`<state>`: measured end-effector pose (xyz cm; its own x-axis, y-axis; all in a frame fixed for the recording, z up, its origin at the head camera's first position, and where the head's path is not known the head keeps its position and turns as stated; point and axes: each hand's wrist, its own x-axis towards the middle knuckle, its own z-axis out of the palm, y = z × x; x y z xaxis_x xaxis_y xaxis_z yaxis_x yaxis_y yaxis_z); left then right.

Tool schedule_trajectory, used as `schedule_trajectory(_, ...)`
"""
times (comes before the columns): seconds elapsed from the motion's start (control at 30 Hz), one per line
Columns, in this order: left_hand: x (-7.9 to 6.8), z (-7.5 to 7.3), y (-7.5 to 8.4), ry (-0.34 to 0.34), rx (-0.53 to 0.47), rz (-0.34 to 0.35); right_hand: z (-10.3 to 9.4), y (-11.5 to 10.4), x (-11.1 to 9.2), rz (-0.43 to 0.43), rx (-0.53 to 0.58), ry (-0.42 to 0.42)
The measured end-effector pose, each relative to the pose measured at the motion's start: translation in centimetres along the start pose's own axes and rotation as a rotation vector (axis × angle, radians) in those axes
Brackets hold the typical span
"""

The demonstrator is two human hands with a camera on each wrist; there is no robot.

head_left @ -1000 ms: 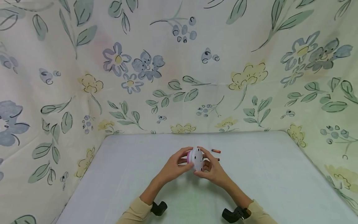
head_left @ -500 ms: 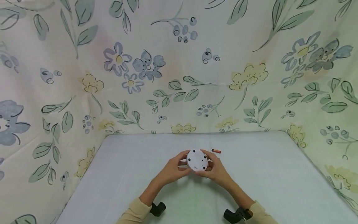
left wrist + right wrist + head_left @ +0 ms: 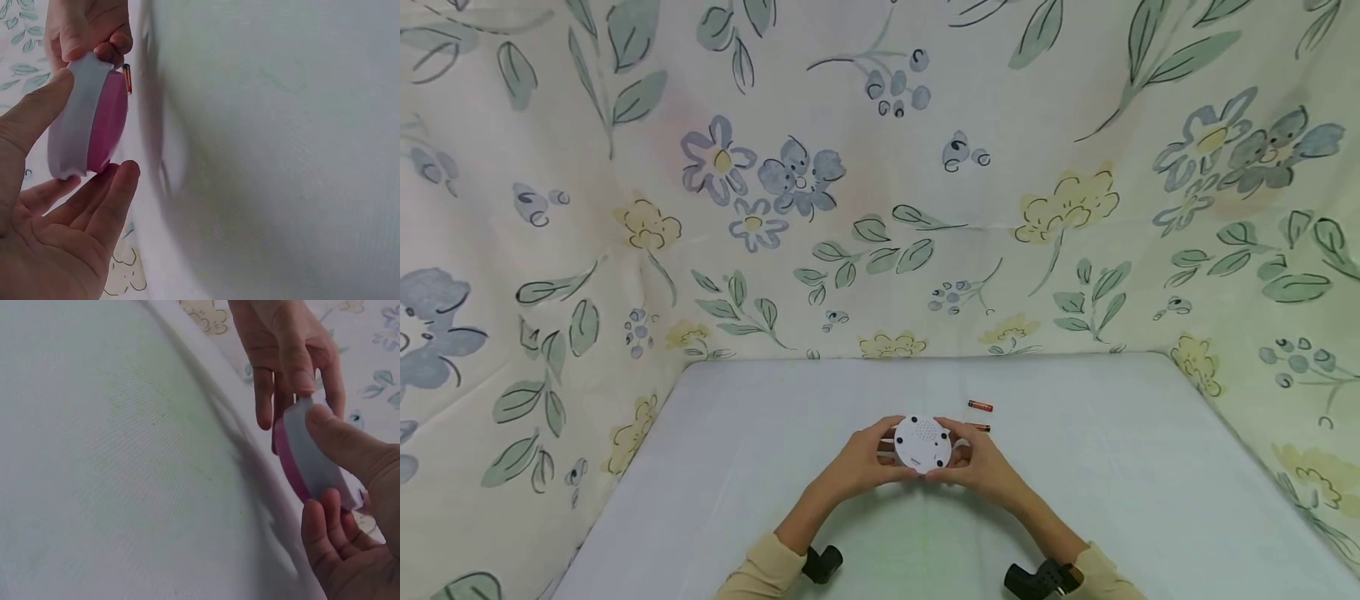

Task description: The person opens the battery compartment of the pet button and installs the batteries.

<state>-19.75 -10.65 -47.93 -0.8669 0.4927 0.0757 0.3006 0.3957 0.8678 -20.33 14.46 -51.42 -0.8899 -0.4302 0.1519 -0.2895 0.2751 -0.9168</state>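
right fingers [image 3: 345, 439]: hold white-pink disc [image 3: 314, 450] | left fingers [image 3: 296, 362]: apparently holding it

We see a white-and-pink disc [image 3: 922, 444], dotted black. The far cloth [image 3: 880, 183] shows us blue, yellow and green florals.

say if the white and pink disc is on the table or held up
Held up: both wrist views show the disc between the left hand and right hand, apart from the table.

This was a curtained-off space, room type unclear: cream flower-printed fabric [image 3: 887, 179] hung behind and on both sides of a white rectangular table [image 3: 1120, 475].
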Motion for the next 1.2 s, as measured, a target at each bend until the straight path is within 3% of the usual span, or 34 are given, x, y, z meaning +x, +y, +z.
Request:
schedule_trajectory(0.43, -0.1, 0.1, -0.3, -0.029, 0.093, -0.036, -0.6, -0.2, -0.3, 0.024, -0.083, -0.075)
schedule_trajectory(0.77, -0.3, 0.3, 0.2, -0.023, 0.145, -0.017, -0.9, -0.7, -0.4, 0.036, -0.181, -0.086)
schedule_trajectory(0.9, -0.3, 0.3, 0.2, -0.02, 0.175, -0.02, -0.8, -1.1, -0.2, 0.006, -0.224, -0.071)
schedule_trajectory(1.2, 0.0, 0.5, 0.2, 0.017, 0.192, 0.018, -1.4, -2.0, 0.4, -0.09, -0.296, -0.135)
